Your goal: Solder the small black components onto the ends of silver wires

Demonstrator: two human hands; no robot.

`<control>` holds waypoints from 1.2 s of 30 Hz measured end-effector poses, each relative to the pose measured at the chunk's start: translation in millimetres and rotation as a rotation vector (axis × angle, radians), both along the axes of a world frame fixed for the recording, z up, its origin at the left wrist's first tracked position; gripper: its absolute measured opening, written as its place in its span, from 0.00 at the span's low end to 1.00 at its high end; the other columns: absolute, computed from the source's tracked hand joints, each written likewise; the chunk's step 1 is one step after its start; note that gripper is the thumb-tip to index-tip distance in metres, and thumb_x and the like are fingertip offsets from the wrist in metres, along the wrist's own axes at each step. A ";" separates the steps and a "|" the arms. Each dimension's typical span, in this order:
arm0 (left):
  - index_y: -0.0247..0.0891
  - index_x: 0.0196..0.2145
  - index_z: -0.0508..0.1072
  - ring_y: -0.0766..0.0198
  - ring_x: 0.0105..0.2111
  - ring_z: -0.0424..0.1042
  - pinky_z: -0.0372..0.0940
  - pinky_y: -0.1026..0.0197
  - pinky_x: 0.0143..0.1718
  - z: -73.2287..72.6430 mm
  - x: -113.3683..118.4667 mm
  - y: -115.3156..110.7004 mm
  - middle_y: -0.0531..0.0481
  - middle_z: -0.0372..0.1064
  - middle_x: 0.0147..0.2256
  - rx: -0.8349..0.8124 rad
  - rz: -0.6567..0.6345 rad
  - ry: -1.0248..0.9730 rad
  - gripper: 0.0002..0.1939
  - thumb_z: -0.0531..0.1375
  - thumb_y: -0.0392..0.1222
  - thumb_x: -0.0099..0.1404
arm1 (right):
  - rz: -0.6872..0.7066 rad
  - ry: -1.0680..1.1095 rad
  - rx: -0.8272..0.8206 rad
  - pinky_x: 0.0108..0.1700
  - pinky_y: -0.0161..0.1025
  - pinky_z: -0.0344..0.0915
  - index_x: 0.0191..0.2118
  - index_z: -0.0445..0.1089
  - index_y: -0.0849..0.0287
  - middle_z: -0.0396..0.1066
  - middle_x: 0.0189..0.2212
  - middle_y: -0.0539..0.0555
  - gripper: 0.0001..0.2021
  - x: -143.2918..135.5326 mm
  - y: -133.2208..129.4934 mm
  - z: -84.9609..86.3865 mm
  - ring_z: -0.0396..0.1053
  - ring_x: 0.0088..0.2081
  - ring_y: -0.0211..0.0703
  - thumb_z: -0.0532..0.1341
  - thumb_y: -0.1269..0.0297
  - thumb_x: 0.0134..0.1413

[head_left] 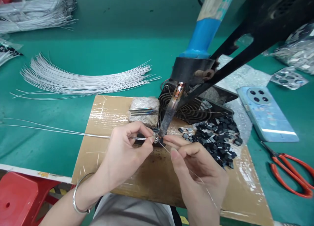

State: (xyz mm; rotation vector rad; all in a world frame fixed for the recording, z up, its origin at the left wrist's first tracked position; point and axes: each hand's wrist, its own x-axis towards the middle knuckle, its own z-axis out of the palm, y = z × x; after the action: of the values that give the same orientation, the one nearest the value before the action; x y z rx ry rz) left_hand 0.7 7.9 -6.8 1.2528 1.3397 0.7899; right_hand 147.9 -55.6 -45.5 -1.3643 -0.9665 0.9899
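Note:
Thin white wires (pixel 95 135) run in from the left, and my left hand (pixel 130 150) pinches their ends between thumb and fingertips. Just beyond those fingertips is the dark tip of a soldering iron (pixel 169 116), mounted pointing down, with a blue sleeve higher up. My right hand (pixel 196 170) is closed on a fine solder wire (pixel 165 148) that reaches the iron's tip and trails back over the palm. Small metal bits at the tip are too tiny to tell apart. Below the tip sits a dark block, partly hidden by my fingers.
Brown cardboard (pixel 147 177) lies under my hands. A bundle of white wires (pixel 85 80) is at the back left. Small black pieces (pixel 218 139) are heaped right, beside a black fan (pixel 193 108). Farther right are a blue phone (pixel 267 113) and red-handled scissors (pixel 291 173). A black arm crosses above.

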 end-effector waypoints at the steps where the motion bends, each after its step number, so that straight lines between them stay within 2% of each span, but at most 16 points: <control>1: 0.36 0.27 0.75 0.63 0.33 0.74 0.65 0.63 0.35 0.4 0.1 0.3 0.49 0.79 0.31 0.005 -0.002 0.004 0.06 0.63 0.31 0.61 | -0.001 0.001 0.000 0.51 0.36 0.78 0.31 0.69 0.53 0.83 0.47 0.53 0.10 -0.1 0.9 0.1 0.80 0.52 0.44 0.65 0.71 0.65; 5: 0.36 0.27 0.75 0.63 0.33 0.74 0.64 0.63 0.34 1.5 0.0 1.5 0.50 0.78 0.31 0.024 -0.002 0.013 0.06 0.63 0.31 0.61 | -0.005 0.000 0.004 0.52 0.40 0.78 0.31 0.69 0.53 0.83 0.47 0.54 0.10 -1.1 3.2 0.9 0.80 0.52 0.47 0.65 0.70 0.64; 13: 0.36 0.27 0.76 0.62 0.32 0.74 0.64 0.62 0.32 3.7 1.4 1.9 0.49 0.79 0.31 0.017 0.006 0.022 0.05 0.63 0.34 0.62 | -0.020 0.004 0.012 0.52 0.40 0.77 0.30 0.69 0.53 0.83 0.47 0.54 0.11 -1.7 1.4 4.8 0.80 0.52 0.47 0.66 0.71 0.63; 25: 0.36 0.28 0.76 0.60 0.33 0.75 0.62 0.61 0.31 4.6 -0.2 -0.2 0.48 0.79 0.32 0.018 -0.003 0.032 0.05 0.63 0.35 0.62 | -0.005 0.002 0.034 0.54 0.33 0.76 0.31 0.69 0.53 0.83 0.47 0.50 0.11 -2.7 1.8 5.6 0.80 0.52 0.40 0.65 0.73 0.64; 36: 0.36 0.27 0.76 0.60 0.33 0.75 0.62 0.61 0.31 4.2 0.9 1.6 0.48 0.78 0.31 0.021 0.005 0.041 0.05 0.62 0.34 0.61 | -0.020 0.019 0.059 0.52 0.35 0.77 0.31 0.70 0.54 0.83 0.47 0.53 0.10 -2.7 2.6 3.8 0.81 0.51 0.43 0.65 0.73 0.64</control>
State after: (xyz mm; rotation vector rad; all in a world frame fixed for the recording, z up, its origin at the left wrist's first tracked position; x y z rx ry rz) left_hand 1.6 9.5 -2.7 1.2892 1.3707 0.7874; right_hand 145.1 -53.0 -41.7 -1.3110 -0.9586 0.9504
